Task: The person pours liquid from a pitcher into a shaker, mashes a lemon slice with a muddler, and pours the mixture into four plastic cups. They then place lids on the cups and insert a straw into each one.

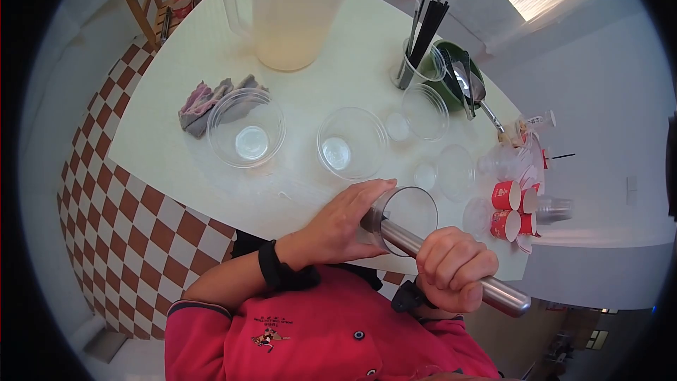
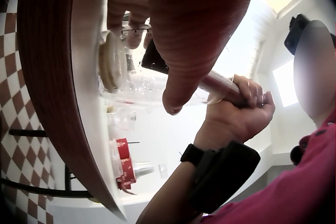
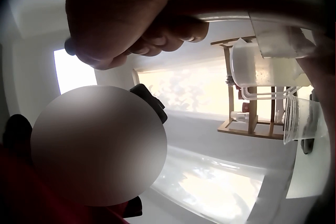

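Note:
My right hand point(image 1: 458, 268) grips a long metal muddler point(image 1: 404, 238) near its rounded top end, with the fingers wrapped round the shaft. The muddler slants into a clear cup point(image 1: 417, 206) at the table's near edge. Around the side of that cup, my left hand point(image 1: 338, 222) holds it with thumb and fingers spread to either side. In the left wrist view, the dark lower end point(image 2: 155, 60) of the muddler shows inside the cup, partly behind the hand. Two clear plastic cups point(image 1: 352, 142) stand just beyond my left hand.
A large pitcher point(image 1: 296, 25) of cloudy liquid stands at the back. A crumpled cloth point(image 1: 201, 106) lies at the left. Black straws point(image 1: 429, 32) in a holder, a green container point(image 1: 451, 92) with a metal scoop, and red paper cups point(image 1: 505, 196) line the right.

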Tool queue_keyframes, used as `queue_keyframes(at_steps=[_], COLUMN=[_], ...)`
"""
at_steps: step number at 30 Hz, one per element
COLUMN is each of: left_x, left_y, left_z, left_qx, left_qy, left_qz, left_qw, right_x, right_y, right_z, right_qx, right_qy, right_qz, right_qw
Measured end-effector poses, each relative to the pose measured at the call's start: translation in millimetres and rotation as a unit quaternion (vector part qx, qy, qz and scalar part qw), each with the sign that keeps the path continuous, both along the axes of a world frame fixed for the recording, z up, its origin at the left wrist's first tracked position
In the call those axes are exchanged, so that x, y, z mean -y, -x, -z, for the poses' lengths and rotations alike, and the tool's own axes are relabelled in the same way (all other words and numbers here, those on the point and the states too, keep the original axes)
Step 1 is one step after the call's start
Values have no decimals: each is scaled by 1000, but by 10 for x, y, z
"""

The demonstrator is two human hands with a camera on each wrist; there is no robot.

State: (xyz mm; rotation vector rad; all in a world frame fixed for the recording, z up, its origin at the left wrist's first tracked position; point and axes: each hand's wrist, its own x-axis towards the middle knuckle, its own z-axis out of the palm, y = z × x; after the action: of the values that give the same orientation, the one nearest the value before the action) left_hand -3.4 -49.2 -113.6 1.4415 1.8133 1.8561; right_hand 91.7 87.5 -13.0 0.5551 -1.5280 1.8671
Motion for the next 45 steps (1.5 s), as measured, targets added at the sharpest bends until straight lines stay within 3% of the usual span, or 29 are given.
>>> queue_keyframes(at_steps=[28,45], left_x=[4,2], left_y=[4,6], left_z=[-18,-20], left_qx=[8,9], left_qy=[18,18], left_qz=[6,5], left_qw=[1000,1000], right_x=[-46,-58], right_y=[-15,8], right_z=[7,4], right_qx=[-5,-23], right_qy=[14,-48], right_qz=[21,39], right_qw=[1000,998])
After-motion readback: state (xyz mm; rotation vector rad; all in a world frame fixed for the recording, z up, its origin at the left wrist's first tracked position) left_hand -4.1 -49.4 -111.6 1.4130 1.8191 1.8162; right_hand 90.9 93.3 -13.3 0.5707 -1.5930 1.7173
